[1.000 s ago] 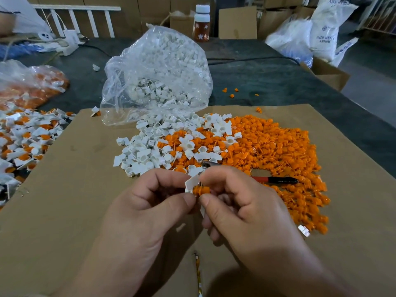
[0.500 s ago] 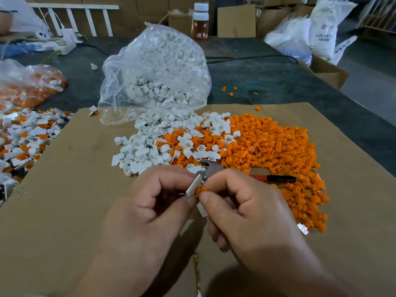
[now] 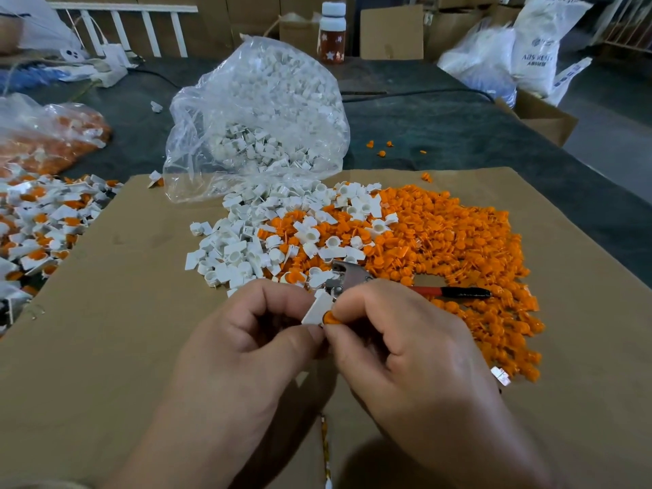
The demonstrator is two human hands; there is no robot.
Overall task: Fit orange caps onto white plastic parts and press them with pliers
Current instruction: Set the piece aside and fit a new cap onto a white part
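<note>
We are working over a cardboard sheet (image 3: 106, 347), where a clear bag (image 3: 261, 111) of white pieces is lying behind a heap of orange caps (image 3: 458, 241) and the pliers (image 3: 349, 275). Our left hand (image 3: 247, 347) is pinching a white part (image 3: 317, 310) just above the sheet, and our right hand (image 3: 405, 347) is pinching an orange cap (image 3: 330, 317) against it.

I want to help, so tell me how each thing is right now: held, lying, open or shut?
left hand: pinches the white part
right hand: pinches the orange cap against that part
orange cap: at the part's lower end, not clearly seated
pliers: lying on the orange pile, apparently unheld
clear bag: open, loose white parts spilling out
bottle: upright, lid on
</note>
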